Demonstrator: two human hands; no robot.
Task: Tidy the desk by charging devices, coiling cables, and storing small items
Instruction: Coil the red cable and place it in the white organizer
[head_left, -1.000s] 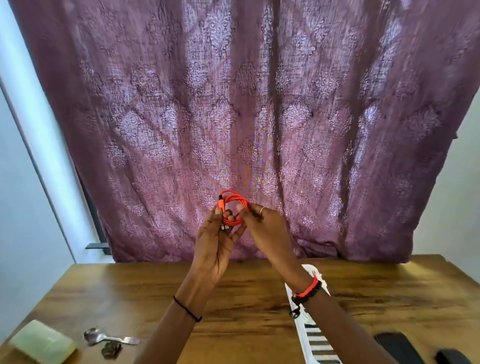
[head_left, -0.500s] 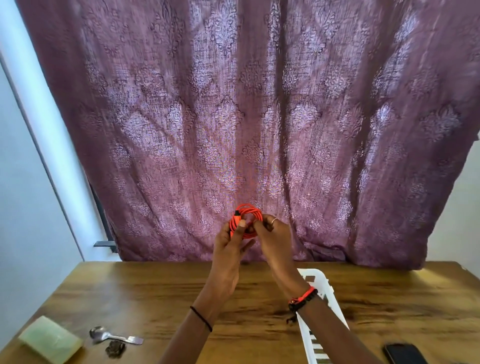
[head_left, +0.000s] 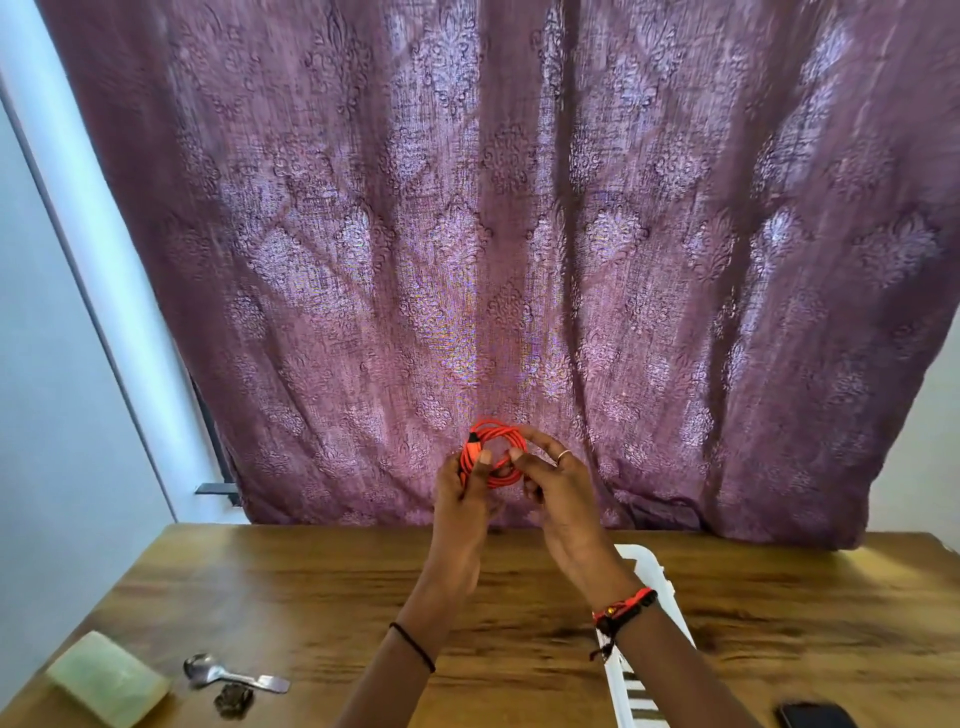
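An orange cable (head_left: 500, 439) wound into a small coil is held up above the wooden desk (head_left: 311, 597), in front of the curtain. My left hand (head_left: 465, 499) grips the coil's left side, thumb on its front, beside a dark plug end. My right hand (head_left: 558, 493) pinches the right side of the coil with thumb and fingers. A white slatted basket (head_left: 644, 686) lies on the desk under my right forearm, partly hidden. A dark phone (head_left: 815, 716) shows at the bottom right edge.
A purple patterned curtain (head_left: 519, 234) hangs behind the desk. At the desk's front left lie a pale green block (head_left: 106, 678), a metal spoon (head_left: 228, 674) and a small dark object (head_left: 234, 699). A pale wall stands at the left.
The coil and both hands stay together in front of the curtain; the fingers have shifted on the coil. The camera has tilted up, so the desk items sit lower in view.
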